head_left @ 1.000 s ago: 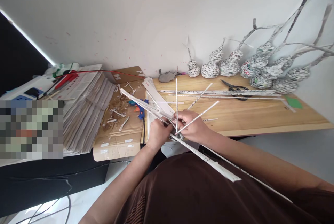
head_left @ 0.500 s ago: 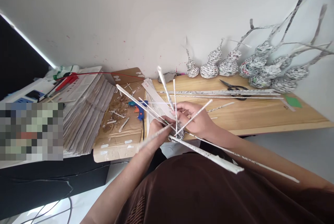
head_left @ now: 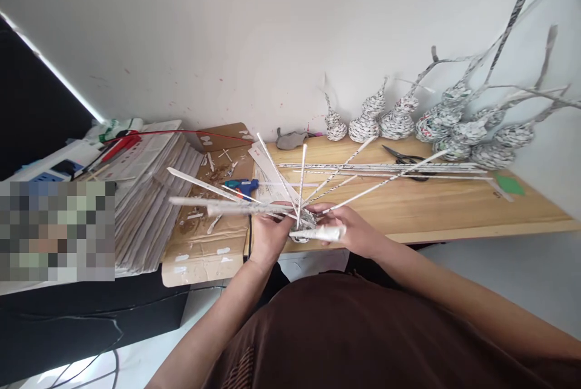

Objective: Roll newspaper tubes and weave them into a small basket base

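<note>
Between my hands is a small woven base of rolled newspaper (head_left: 307,219), with several long paper tubes fanning out from it in all directions. My left hand (head_left: 271,235) is closed on its left side, the thumb pressed near the weave. My right hand (head_left: 347,228) grips the right side, its fingers partly hidden behind the base. One thick tube (head_left: 324,233) points toward me across the front. Other tubes (head_left: 213,204) stick out left past my left hand, blurred by motion. The work is held just above the table's front edge.
Finished gourd-shaped paper weavings (head_left: 363,126) line the wall at the back right. Black scissors (head_left: 411,159) lie by loose paper tubes (head_left: 385,168). A blue glue gun (head_left: 245,187) rests on scrap-strewn cardboard (head_left: 204,262). Stacked newspapers (head_left: 154,195) stand at left.
The woven base has turned in my hands, so its tubes now point other ways, more of them to the upper right. My right hand has moved lower, to the base's right side.
</note>
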`<state>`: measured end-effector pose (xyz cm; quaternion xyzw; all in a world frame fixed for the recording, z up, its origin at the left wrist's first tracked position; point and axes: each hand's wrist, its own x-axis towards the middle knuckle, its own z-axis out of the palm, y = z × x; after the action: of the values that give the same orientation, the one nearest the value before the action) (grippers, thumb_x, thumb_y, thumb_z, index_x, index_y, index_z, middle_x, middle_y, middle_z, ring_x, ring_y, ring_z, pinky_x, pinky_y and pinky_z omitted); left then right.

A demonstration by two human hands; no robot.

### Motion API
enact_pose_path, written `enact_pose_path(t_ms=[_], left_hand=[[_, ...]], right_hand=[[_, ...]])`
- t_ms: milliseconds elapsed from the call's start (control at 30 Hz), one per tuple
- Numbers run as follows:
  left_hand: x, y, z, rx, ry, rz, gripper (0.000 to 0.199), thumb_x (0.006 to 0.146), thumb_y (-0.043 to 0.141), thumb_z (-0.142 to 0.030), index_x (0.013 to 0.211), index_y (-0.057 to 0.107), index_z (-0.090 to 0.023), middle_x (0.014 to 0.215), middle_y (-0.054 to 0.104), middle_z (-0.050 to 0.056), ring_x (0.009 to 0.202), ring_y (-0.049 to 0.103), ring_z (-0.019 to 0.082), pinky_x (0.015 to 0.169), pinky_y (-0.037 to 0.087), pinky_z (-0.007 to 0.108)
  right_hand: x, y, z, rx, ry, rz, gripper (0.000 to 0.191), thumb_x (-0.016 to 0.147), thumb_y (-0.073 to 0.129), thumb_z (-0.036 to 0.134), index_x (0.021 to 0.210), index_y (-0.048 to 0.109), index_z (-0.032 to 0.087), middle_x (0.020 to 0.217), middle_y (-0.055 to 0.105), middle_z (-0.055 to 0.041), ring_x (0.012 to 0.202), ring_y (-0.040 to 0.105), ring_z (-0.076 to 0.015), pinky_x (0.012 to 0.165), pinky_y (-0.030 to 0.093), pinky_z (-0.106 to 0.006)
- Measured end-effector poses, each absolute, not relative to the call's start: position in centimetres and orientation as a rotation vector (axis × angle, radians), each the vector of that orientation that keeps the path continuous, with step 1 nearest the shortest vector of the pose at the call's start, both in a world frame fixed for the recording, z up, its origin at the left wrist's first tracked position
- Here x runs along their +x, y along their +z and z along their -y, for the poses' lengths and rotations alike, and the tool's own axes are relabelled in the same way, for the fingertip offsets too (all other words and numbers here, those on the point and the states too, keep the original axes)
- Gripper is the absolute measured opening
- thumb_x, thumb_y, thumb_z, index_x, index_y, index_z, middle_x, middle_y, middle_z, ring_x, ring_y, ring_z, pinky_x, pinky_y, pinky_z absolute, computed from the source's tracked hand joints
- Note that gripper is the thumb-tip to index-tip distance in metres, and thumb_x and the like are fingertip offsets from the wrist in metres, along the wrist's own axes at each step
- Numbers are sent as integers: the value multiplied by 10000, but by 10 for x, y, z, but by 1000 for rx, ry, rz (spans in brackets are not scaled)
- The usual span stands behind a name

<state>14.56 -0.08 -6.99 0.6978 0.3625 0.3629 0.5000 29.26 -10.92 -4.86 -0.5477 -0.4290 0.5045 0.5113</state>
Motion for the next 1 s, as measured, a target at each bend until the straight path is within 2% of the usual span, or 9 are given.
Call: enact_pose_path(t_ms=[100,233,367,533,733,1000], left_hand=[[146,-73,3,1596,877,-829,248,741,672,-270,953,707,-147,870,749,68,771,707,204,671,551,277],[144,-74,3,1634,845,-866,292,725,690,-247,1003,719,-163,890,755,64,782,708,200,691,552,276],[145,-73,8,1712,897,-875,250,732,666,-219,971,732,-180,924,754,63,833,705,198,752,554,284],[150,-74,15,1636,924,-851,255,736,679,-244,970,719,-151,873,752,75,759,701,187,709,553,271],[149,-72,12,1586,862,-847,294,726,705,-272,987,711,-137,883,752,92,756,702,191,695,553,272],[147,-83,5,1549,787,-750,245,749,691,-309,924,745,-148,851,755,72,809,698,210,736,541,298]], right_hand=[[280,-61,100,-1384,1039,862,287,750,680,397,949,655,191,814,683,-41,601,615,-143,466,502,-245],[276,-71,93,-1403,902,884,260,731,705,406,839,658,175,775,682,-39,610,616,-140,531,508,-257],[273,-66,92,-1375,952,797,301,692,734,413,832,639,164,781,684,-39,642,621,-148,559,503,-261],[265,-63,88,-1301,903,648,281,671,750,396,759,615,166,730,677,-37,667,626,-160,606,502,-271],[264,-71,84,-1315,835,636,236,701,720,390,732,603,188,677,659,-19,613,605,-161,568,481,-272],[269,-79,84,-1267,822,686,230,709,720,384,728,584,200,678,635,-2,611,583,-151,580,469,-268]])
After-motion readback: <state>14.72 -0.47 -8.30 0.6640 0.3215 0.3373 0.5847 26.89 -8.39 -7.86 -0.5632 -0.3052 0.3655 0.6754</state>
